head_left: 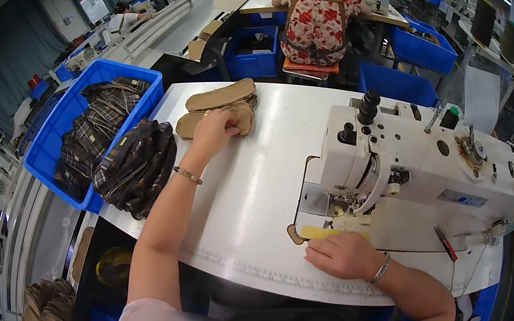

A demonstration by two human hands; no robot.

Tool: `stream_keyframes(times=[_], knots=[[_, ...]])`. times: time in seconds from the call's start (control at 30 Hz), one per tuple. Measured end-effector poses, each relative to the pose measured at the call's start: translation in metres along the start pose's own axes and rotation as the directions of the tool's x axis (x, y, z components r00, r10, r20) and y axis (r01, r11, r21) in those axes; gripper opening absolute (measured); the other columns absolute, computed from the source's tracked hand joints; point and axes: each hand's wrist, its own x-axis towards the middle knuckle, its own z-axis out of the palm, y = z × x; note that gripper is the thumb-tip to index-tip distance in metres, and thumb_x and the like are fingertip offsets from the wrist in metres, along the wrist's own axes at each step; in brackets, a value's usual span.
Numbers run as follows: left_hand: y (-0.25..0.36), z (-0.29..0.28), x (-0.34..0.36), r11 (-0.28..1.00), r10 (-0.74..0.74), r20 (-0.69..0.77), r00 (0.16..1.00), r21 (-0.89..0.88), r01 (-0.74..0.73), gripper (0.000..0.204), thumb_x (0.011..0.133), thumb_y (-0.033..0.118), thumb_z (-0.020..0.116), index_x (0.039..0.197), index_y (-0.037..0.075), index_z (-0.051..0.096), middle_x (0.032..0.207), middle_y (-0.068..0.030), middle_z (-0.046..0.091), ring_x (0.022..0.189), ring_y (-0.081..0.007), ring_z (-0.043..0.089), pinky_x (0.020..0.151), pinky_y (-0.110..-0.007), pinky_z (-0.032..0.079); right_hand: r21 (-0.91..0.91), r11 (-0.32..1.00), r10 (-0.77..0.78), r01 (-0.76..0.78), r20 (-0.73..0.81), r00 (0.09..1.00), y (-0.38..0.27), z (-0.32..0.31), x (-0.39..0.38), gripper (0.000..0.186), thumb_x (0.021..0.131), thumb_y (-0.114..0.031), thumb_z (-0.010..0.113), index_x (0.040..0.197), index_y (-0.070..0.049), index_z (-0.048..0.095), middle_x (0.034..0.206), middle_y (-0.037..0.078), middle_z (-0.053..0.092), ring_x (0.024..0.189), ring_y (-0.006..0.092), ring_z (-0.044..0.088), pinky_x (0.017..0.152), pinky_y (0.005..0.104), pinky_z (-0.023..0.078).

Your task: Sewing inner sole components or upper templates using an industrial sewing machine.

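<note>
My left hand (215, 132) reaches to two piles of tan, oblong fabric pieces (213, 96) on the white table (244, 199), its fingers pinched on a piece of the nearer pile. My right hand (339, 254) lies below the needle area of the white sewing machine (430, 168), fingers curled beside a yellow strip (319, 233); what they hold, if anything, is hidden. A small tan piece (295, 236) shows at the strip's left end.
A blue bin (38, 151) of dark plaid fabric (80, 153) stands left, with a darker bundle (135, 168) beside it on the table. A red-handled tool (448, 248) lies right. A person in a floral top (315, 28) sits ahead, among more blue bins (397, 82).
</note>
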Motion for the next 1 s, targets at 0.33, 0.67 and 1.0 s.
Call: stream_keyframes(times=[0.33, 0.67, 1.0], knots=[[0.057, -0.032, -0.04, 0.965, 0.099, 0.233, 0.967, -0.261, -0.036, 0.011, 0.082, 0.012, 0.07, 0.083, 0.003, 0.065, 0.086, -0.0145, 0.066, 0.087, -0.0332, 0.062, 0.076, -0.043, 0.049, -0.004, 1.0, 0.023, -0.024, -0.055, 0.998, 0.003, -0.002, 0.004, 0.016, 0.082, -0.015, 0.069, 0.095, -0.006, 0.066, 0.096, 0.003, 0.067, 0.077, 0.0146, 0.064, 0.059, 0.0276, 0.05], [0.061, -0.06, -0.095, 0.915, 0.212, 0.139, 0.967, -0.376, -0.147, 0.015, 0.09, 0.016, 0.066, 0.1, 0.005, 0.066, 0.096, -0.0135, 0.067, 0.096, -0.0312, 0.063, 0.083, -0.04, 0.05, 0.014, 0.987, 0.154, -0.158, 0.147, 0.977, 0.001, -0.002, 0.006, 0.052, 0.082, -0.043, 0.072, 0.113, -0.001, 0.066, 0.125, 0.012, 0.063, 0.119, 0.0262, 0.057, 0.101, 0.0412, 0.045], [-0.186, -0.149, -0.087, 0.659, -0.678, -0.102, 0.728, 0.355, 0.663, 0.045, 0.092, 0.046, 0.057, 0.097, 0.004, 0.073, 0.1, -0.0201, 0.07, 0.097, -0.0384, 0.066, 0.083, -0.047, 0.051, 0.016, 0.99, 0.139, -0.141, 0.078, 0.987, 0.002, 0.0, 0.011, 0.044, 0.084, -0.042, 0.07, 0.102, -0.001, 0.068, 0.117, 0.012, 0.066, 0.112, 0.0264, 0.061, 0.097, 0.0388, 0.048]])
